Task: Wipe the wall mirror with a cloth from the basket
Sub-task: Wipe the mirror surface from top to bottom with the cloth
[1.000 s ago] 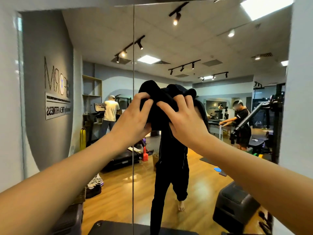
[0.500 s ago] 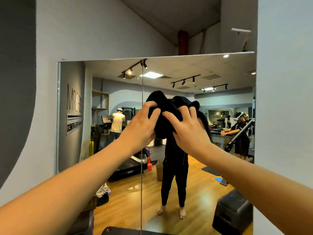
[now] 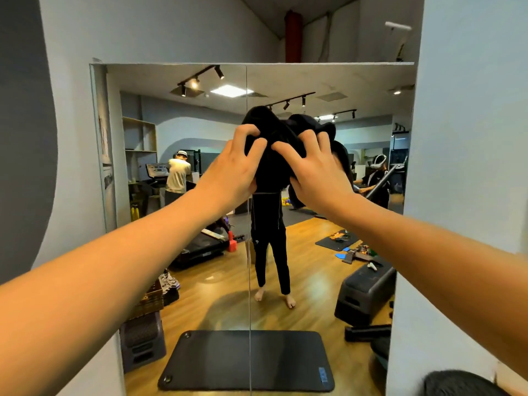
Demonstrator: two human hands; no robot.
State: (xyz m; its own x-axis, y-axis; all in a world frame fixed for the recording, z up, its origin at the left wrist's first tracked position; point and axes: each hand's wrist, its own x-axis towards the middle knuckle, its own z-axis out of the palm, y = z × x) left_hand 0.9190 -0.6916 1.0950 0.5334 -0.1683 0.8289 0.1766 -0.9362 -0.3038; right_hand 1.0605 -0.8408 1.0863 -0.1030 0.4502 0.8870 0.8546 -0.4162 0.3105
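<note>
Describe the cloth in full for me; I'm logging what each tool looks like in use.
The cloth is black, soft-looking fabric, bunched into a thick crumpled wad with rounded folds bulging above the fingers. It is held at about head height in front of the wall mirror, near its vertical seam. The left hand and right hand both grip it, fingers curled into the folds. Whether it actually touches the glass cannot be told. No print or label shows.

Both hands raised at frame centre: left hand (image 3: 233,170) and right hand (image 3: 317,170) gripping a bunched black cloth (image 3: 274,144), fingers curled into it, in front of the wall mirror (image 3: 328,224). Black mat (image 3: 245,361) reflected at lower centre.
</note>
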